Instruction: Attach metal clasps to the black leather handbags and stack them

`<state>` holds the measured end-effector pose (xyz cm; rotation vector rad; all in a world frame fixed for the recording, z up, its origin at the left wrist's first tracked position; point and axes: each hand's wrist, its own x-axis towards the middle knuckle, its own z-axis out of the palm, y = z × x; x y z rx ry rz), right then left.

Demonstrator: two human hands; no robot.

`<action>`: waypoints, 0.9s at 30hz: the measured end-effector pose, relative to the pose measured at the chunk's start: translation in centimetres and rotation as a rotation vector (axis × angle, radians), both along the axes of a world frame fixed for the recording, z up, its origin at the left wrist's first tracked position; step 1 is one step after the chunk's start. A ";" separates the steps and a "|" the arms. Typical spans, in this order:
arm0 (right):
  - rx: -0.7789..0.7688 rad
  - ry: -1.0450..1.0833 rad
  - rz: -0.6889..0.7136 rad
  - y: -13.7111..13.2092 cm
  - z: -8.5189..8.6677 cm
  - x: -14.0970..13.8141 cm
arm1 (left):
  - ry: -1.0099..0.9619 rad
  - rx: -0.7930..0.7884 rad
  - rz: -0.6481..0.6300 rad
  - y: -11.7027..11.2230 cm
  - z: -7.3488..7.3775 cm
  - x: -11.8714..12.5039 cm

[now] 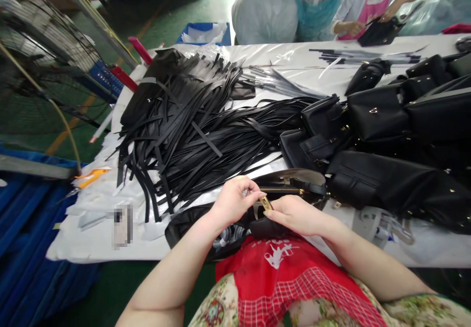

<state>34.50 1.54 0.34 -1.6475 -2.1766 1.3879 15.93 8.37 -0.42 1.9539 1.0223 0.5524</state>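
A black handbag with an open top lies at the near table edge, right in front of me. My left hand is curled, its fingers pinched at the bag's strap beside a small gold buckle. My right hand rests on the bag's near side with its fingertips closed on that same buckle. Behind the bag spreads a big heap of loose black straps.
Several finished black bags are piled at the right of the white-covered table. Another person handles a black bag at the far side. A wire fan guard and blue crates stand at the left.
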 end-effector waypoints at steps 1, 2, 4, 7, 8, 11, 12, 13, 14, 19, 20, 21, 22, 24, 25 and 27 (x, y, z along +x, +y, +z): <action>-0.002 0.004 -0.002 -0.1 0.0 0.0 | 0.004 0.035 0.007 -0.1 0.0 0.0; -0.001 0.010 -0.004 -0.1 0.0 0.0 | 0.004 0.059 0.011 -0.1 0.1 0.0; 0.005 0.028 0.005 -0.2 -0.1 0.0 | -0.008 0.064 -0.002 -0.1 0.1 0.0; 0.009 0.073 0.010 -0.3 -0.4 0.1 | -0.009 0.069 -0.047 -0.4 0.0 0.0; -0.001 0.101 -0.009 -0.3 -0.7 0.1 | 0.008 0.100 -0.066 -0.6 0.0 0.0; -0.066 0.262 -0.129 -0.2 -1.6 0.2 | 0.083 0.253 -0.118 -1.9 0.0 0.1; -0.089 0.330 -0.172 -0.1 -1.9 0.3 | 0.091 0.281 -0.137 -2.4 -0.1 0.1; -0.102 0.389 -0.211 0.0 -2.2 0.3 | 0.080 0.285 -0.154 -2.9 -0.1 0.1; -0.105 0.432 -0.244 0.2 -2.4 0.5 | 0.052 0.267 -0.163 -3.3 -0.1 0.1; -0.057 0.457 -0.344 0.8 -2.9 1.2 | -0.128 0.099 -0.082 -3.4 0.2 0.1; -0.045 0.450 -0.344 0.9 -2.9 1.3 | -0.150 0.081 -0.049 -3.2 0.2 0.2; -0.031 0.438 -0.343 1.0 -2.9 1.4 | -0.166 0.066 -0.020 -3.0 0.2 0.3; -0.018 0.424 -0.346 1.1 -2.8 1.5 | -0.177 0.051 0.005 -2.8 0.2 0.4; 0.011 0.403 -0.343 1.1 -2.7 1.6 | -0.201 0.012 0.034 -2.6 0.1 0.8; 0.033 0.403 -0.328 1.1 -2.6 1.7 | -0.219 -0.014 0.049 -2.5 0.1 1.1; 0.091 0.394 -0.284 1.1 -2.4 1.7 | -0.261 -0.064 0.087 -2.4 0.0 1.6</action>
